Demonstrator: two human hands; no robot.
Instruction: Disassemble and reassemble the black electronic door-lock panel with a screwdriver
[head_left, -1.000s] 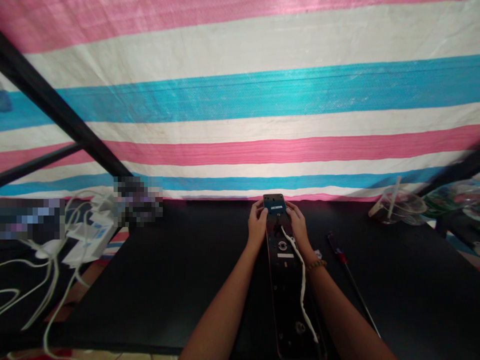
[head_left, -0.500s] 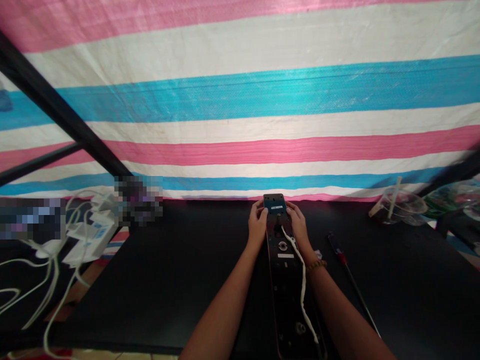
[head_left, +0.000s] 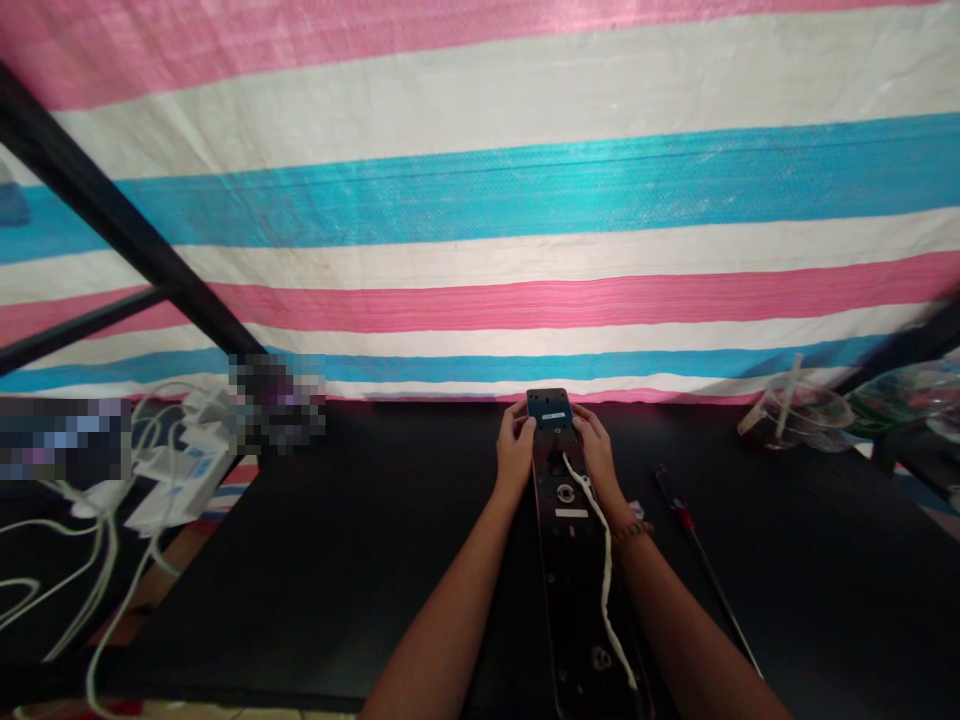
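Observation:
A long black panel, like the back of a door lock (head_left: 574,590), lies lengthwise on the black table, its near end at the bottom edge of the view. A dark blue-green plate with a white label (head_left: 550,411) sits at its far end. My left hand (head_left: 515,445) grips the left edge there, thumb on top. On the opposite edge my right hand (head_left: 596,450) is closed round the same end. A white wrapped cable (head_left: 606,570) comes out near the plate and runs down the panel. My fingertips are partly hidden behind the edges.
A screwdriver (head_left: 684,517) with a long shaft lies right of my right arm. Behind it stands a plastic cup with a straw (head_left: 784,415), near a plastic bag (head_left: 896,395). White cables (head_left: 109,530) and a white box (head_left: 184,480) are at left. A striped tarp (head_left: 480,230) hangs behind the table (head_left: 360,540).

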